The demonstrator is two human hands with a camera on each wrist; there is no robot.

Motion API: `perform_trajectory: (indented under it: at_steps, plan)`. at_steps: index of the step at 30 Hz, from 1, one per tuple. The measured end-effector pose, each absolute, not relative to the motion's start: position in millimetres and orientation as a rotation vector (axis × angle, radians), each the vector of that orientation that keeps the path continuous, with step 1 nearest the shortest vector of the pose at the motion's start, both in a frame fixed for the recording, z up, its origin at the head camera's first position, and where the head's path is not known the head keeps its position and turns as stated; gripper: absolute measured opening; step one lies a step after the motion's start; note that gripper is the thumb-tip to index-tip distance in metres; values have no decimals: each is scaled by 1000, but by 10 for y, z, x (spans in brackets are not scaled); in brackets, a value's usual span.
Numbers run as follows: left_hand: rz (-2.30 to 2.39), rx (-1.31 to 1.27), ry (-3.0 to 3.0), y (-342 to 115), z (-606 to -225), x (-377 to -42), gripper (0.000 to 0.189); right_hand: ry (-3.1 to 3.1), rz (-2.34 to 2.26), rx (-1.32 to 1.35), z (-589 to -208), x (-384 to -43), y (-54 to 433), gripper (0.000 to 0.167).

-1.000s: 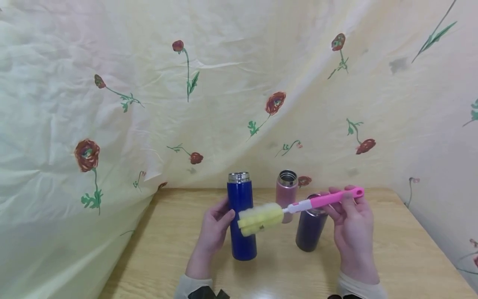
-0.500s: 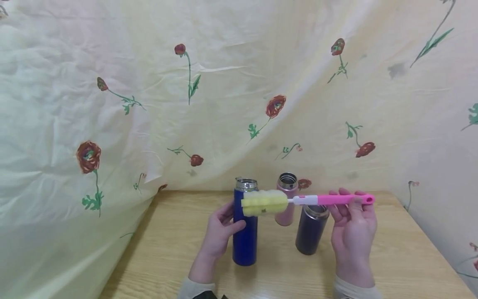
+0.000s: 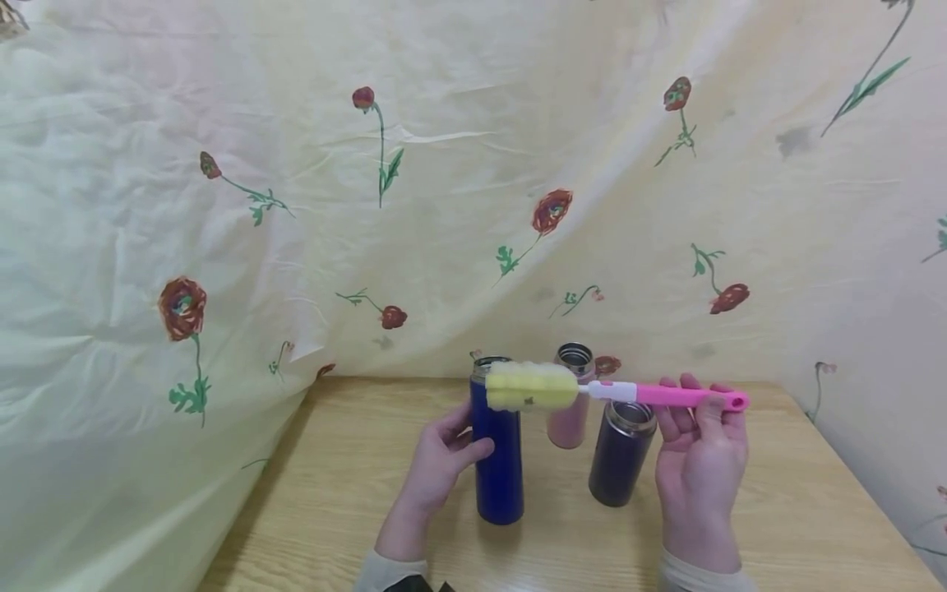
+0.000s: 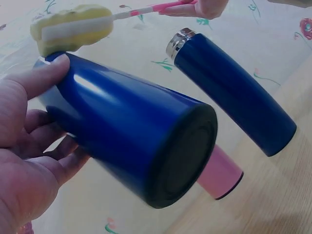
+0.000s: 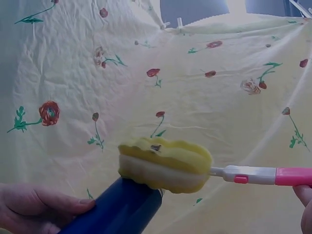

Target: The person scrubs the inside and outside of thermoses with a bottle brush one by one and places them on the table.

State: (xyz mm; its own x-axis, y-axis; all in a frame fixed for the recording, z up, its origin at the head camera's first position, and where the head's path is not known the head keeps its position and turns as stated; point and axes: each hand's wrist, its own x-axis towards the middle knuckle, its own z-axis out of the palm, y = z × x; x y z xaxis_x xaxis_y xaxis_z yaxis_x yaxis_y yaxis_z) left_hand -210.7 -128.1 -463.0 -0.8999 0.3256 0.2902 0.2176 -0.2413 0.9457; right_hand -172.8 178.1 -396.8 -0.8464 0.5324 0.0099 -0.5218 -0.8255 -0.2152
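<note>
My left hand (image 3: pixel 442 460) grips a tall blue metal bottle (image 3: pixel 499 469) round its upper body, thumb in front. The bottle is lidless and nearly upright; its black base (image 4: pixel 183 156) shows in the left wrist view, raised off the table. My right hand (image 3: pixel 703 460) pinches the pink handle (image 3: pixel 673 396) of a bottle brush between thumb and fingers. Almost level, the brush points left, and its yellow-and-white sponge head (image 3: pixel 531 386) overlaps the blue bottle's neck in the head view. From the right wrist, the sponge (image 5: pixel 165 165) appears across the bottle's top, hiding the mouth.
Behind the brush stands a pink bottle (image 3: pixel 566 426) with its steel mouth uncovered. A dark navy bottle (image 3: pixel 621 460), also lidless, stands nearer, left of my right hand. Flower-printed cloth (image 3: pixel 444 205) hangs behind and beside the wooden table (image 3: pixel 333 493).
The brush has swung from a slant to almost level, its sponge rising from the blue bottle's middle to its neck. The blue bottle has shifted slightly right with my left hand.
</note>
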Motion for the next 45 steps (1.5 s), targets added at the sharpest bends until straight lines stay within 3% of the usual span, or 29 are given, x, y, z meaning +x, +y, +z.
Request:
perform_trajectory:
  at_steps: [11,19,29,36,45]
  plan:
    - [2411,634,1821,-1229,-4655,-2130,76,-335,2488,-101,-3926,-1728,1645,26]
    - [2423,509,1875,-1225,-4648,-2143,73,-364,2437,-69,-3916,-1735,1556,24]
    - [2397,561,1920,-1244,-4643,-2127,69,-388,2463,-96,-3929,-1729,1652,26]
    - [2430,548,1924,-1264,-4625,-2132,65,-486,2519,-59,-3943,-1715,1752,13]
    - [2541,515,1841,-1356,-4608,-2123,60,-818,2551,13,-3989,-1707,1792,11]
